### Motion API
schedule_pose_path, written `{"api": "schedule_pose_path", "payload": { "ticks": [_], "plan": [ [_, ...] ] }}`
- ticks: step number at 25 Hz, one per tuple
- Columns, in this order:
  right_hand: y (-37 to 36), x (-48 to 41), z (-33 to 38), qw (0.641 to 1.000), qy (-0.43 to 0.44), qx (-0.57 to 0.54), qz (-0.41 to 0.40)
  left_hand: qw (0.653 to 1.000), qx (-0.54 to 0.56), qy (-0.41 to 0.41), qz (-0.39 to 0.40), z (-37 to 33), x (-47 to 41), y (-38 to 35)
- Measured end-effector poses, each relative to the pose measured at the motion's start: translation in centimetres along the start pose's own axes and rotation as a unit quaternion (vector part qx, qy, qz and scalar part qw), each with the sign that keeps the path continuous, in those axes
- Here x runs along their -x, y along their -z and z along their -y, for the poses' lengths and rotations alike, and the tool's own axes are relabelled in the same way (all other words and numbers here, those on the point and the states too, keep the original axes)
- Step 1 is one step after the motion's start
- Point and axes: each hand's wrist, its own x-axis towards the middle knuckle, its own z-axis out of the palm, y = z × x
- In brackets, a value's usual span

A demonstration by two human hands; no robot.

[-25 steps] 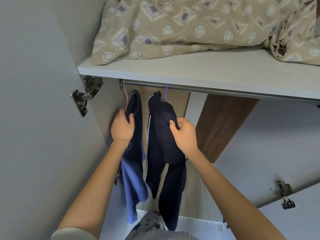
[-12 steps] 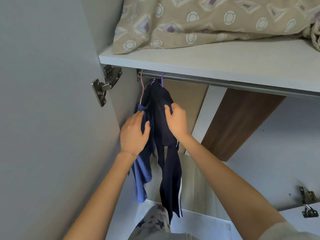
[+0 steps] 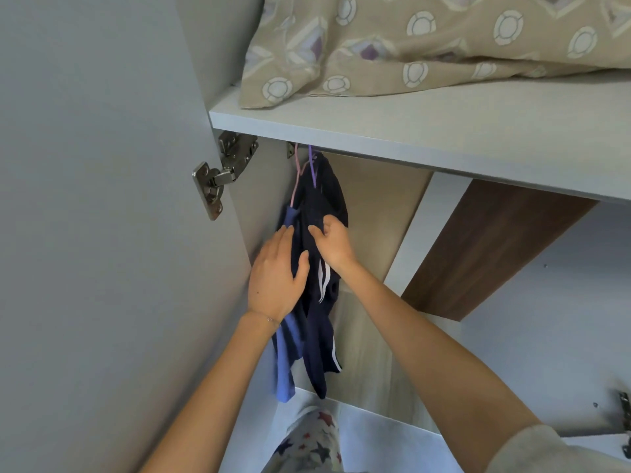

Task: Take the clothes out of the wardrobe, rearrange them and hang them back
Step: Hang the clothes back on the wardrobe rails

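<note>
Navy trousers (image 3: 324, 213) and the blue garment (image 3: 285, 363) now hang bunched at the left end of the wardrobe (image 3: 264, 199), no longer apart. My left hand (image 3: 275, 274) lies flat on them, fingers straight; my right hand (image 3: 333, 242) pinches the trousers. Rehanging looks nearly done.

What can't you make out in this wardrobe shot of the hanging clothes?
All head view.
The rail: behind the shelf front edge.
Hanger shoulders: only the pink hook and purple hook show; the navy garment and blue garment cover the rest.
Upper blue garment: behind the left hand.
Grip of the right hand: hidden on its far side, in navy folds.
The bedding: cut by top and right edges.
</note>
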Motion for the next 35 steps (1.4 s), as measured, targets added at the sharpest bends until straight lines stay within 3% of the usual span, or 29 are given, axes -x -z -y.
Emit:
{"api": "schedule_pose_path", "payload": {
  "ticks": [7,10,15,21,29,35],
  "plan": [
    [0.2,0.8,0.4,0.995,-0.062,-0.04,0.065,0.999,-0.017,0.022,0.041,-0.3,0.0,0.0],
    [2.8,4.9,0.4,0.996,-0.073,-0.029,0.039,0.998,-0.032,0.025,0.055,-0.9,1.7,0.7],
    [6.6,18.1,-0.9,0.997,0.01,0.076,0.002,0.996,-0.067,0.052,0.031,-3.1,10.6,2.4],
    [8.4,31.7,2.5,0.978,0.097,0.174,0.056,0.988,-0.096,0.125,0.008,-5.8,25.7,8.8],
    [1.9,47.6,10.2,0.956,0.167,0.154,0.183,0.976,-0.065,0.185,-0.091,-4.6,43.0,20.9],
    [-8.6,59.5,15.1,0.93,0.218,0.151,0.255,0.95,-0.119,0.269,-0.103,3.6,56.3,30.6]
  ]
}}
